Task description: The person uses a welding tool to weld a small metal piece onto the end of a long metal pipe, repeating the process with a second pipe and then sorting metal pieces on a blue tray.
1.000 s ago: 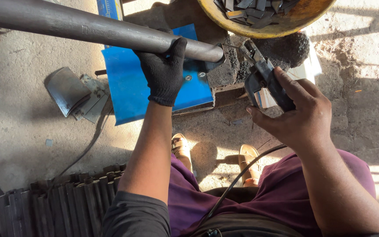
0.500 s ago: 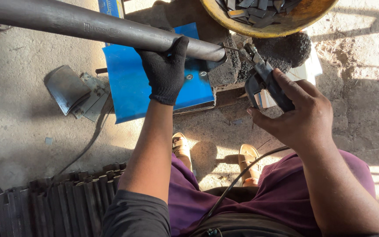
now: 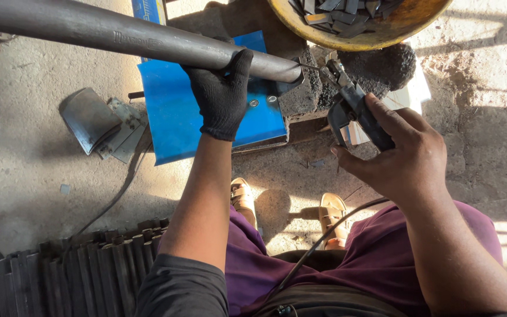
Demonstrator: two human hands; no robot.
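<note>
Holding a long grey pipe steady, the left hand, in a black glove, is closed over it from above, fingers wrapped around the far side, just short of the pipe's right end. That end rests on a rough dark block beside a blue plate with two bolts showing.

Right hand, bare, is clenched around the dark handle of a welding holder. Thumb lies along the top. The holder's tip, with a thin rod, points left at the pipe's end and sits just beside it; whether it touches I cannot tell. A black cable runs from below the hand down toward the lap.

Progress, as a judgement: no arc, glow or smoke shows at the pipe end, so the weld at this spot looks not yet struck, or paused. Both hands are set in working position, pipe lined up, tool aimed. I see no fresh bead from this angle.

Around: a yellow bowl of small dark metal pieces stands at the far side, above the holder. A row of dark bars lies at the near left. Grey metal scraps sit left of the blue plate on the concrete floor.
</note>
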